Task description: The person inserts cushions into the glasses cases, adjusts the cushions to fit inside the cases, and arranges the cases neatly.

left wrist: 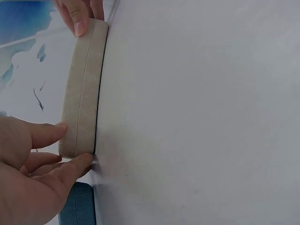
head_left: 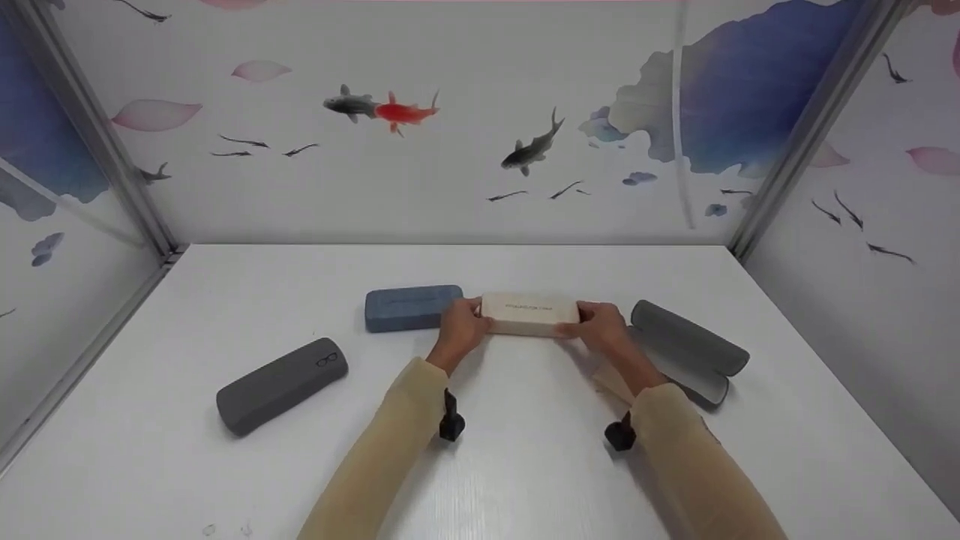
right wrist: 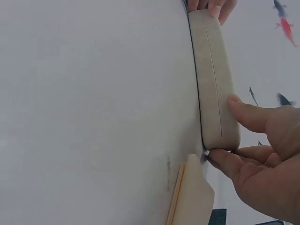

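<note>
A closed cream glasses case (head_left: 529, 315) with small dark lettering on its lid lies on the table, straight ahead. My left hand (head_left: 459, 330) grips its left end, thumb toward the near edge. At the opposite end my right hand (head_left: 602, 328) holds it between thumb and fingers. Both wrist views show the long side of the case (left wrist: 84, 89) with a thin seam along it. Just left of the left hand sits a closed blue glasses case (head_left: 405, 309). Beneath the right wrist, a pale cream flat-sided piece (right wrist: 197, 192) is partly hidden by the arm.
On the left, a closed dark grey glasses case (head_left: 277, 386) with a printed glasses mark lies at a slant. To the right lies an open grey glasses case (head_left: 694, 337), partly behind the right forearm. White panels with painted fish (head_left: 532, 150) stand behind the white table (head_left: 525, 450).
</note>
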`<action>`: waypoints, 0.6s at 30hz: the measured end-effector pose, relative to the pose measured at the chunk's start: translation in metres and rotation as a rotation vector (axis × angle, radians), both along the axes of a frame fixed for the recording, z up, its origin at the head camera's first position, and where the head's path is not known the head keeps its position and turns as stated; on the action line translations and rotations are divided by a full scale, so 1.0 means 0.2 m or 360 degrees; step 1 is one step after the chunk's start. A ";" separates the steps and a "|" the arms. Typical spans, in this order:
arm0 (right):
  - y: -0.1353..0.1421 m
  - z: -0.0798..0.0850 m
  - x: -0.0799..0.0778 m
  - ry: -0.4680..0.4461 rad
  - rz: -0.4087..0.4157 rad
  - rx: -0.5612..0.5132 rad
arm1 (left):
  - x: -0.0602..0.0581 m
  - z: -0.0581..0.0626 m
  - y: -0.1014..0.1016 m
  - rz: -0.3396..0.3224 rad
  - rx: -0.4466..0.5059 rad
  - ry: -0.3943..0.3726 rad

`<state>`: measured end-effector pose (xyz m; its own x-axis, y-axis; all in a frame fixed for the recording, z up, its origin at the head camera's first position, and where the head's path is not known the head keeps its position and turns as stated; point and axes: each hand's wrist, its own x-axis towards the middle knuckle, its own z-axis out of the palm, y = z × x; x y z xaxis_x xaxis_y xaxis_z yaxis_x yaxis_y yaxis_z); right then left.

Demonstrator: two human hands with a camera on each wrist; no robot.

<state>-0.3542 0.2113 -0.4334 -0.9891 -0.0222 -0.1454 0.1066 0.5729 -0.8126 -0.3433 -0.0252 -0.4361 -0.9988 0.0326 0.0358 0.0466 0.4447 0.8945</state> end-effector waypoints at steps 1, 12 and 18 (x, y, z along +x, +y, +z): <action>0.00 0.01 0.01 -0.0006 -0.0016 -0.0031 | 0.01 0.01 0.00 0.0013 0.0011 -0.0001; 0.04 0.12 0.20 0.0063 0.0005 -0.0065 | 0.12 0.18 -0.03 -0.0063 0.0055 0.0034; 0.09 0.18 0.34 0.0183 0.0059 0.0016 | 0.23 0.29 0.00 -0.0177 0.0094 0.0120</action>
